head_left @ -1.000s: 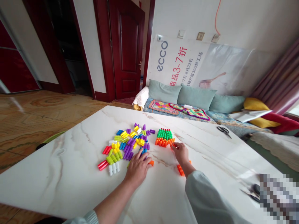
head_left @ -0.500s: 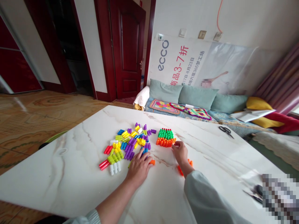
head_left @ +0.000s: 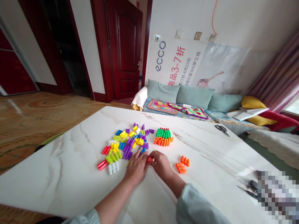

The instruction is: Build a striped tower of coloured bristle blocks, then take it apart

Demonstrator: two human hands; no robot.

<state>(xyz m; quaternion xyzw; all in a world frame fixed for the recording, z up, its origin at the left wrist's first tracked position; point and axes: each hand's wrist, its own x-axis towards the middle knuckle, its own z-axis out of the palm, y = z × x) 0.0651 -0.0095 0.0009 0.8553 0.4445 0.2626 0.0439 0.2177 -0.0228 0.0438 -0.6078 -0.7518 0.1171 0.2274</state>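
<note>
A pale marbled table (head_left: pixel 93 186), smooth and veined with brown, spreads under and around the fingers; past its far edge, well beyond the fingers, stands a sofa (head_left: pixel 211 113) with a patterned blue cover and soft grey-green cushions (head_left: pixel 196 96); a heap of glossy coloured pieces (head_left: pixel 127 151), short and rounded like pegs, many joined side by side, lies to the left of and beyond the left fingers, its nearest pieces just beside them; the left hand (head_left: pixel 136 165) and right hand (head_left: pixel 161 163) meet knuckle to knuckle, thumb and forefinger of each clamped on one small orange piece; beyond the right fingers sits a block of green and orange pieces (head_left: pixel 163 137), set in close rows with red tips at the far side; loose orange pieces (head_left: pixel 183 165) lie to the right of the right fingers, apart from them; black scissors (head_left: pixel 221 130) rest far off beyond them; the orange piece (head_left: pixel 150 160) itself lies between the two sets of fingertips, its long axis running roughly left to right, its ends partly covered.
</note>
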